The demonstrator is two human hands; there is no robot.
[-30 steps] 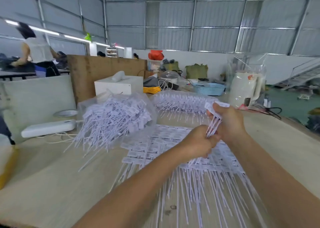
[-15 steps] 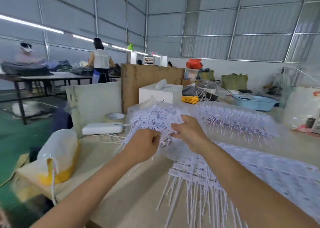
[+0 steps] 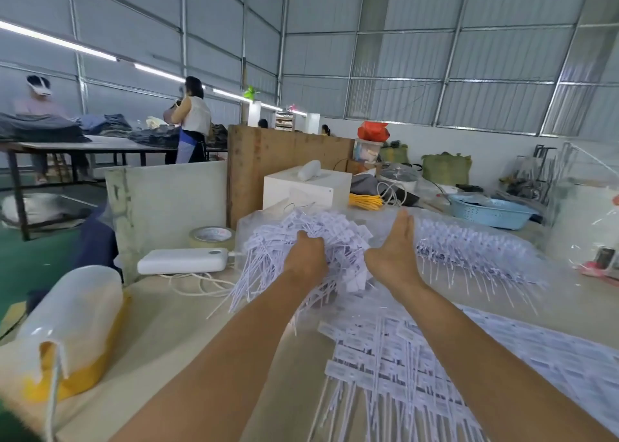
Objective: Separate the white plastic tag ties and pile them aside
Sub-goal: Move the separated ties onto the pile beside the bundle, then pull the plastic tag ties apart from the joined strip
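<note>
A loose pile of white plastic tag ties (image 3: pixel 268 247) lies on clear plastic at the far middle of the table. My left hand (image 3: pixel 306 257) rests on top of this pile, fingers curled down into the ties. My right hand (image 3: pixel 395 250) is just right of the pile, flat and open, palm facing left, touching the pile's edge. Flat sheets of joined tag ties (image 3: pixel 402 358) lie spread on the table under my right forearm. Another bundle of ties in a clear bag (image 3: pixel 469 247) lies to the right of my right hand.
A white power bank (image 3: pixel 184 260) with a cable, a tape roll (image 3: pixel 211 235) and a white box (image 3: pixel 306 188) stand left and behind the pile. A white and yellow bag (image 3: pixel 73 334) sits at the near left. A blue basin (image 3: pixel 489 210) is far right. People work at a table behind.
Both hands carried a handful of separated ties from over the sheets leftward onto the loose pile. The right hand has let go and opened flat. My view swung left.
</note>
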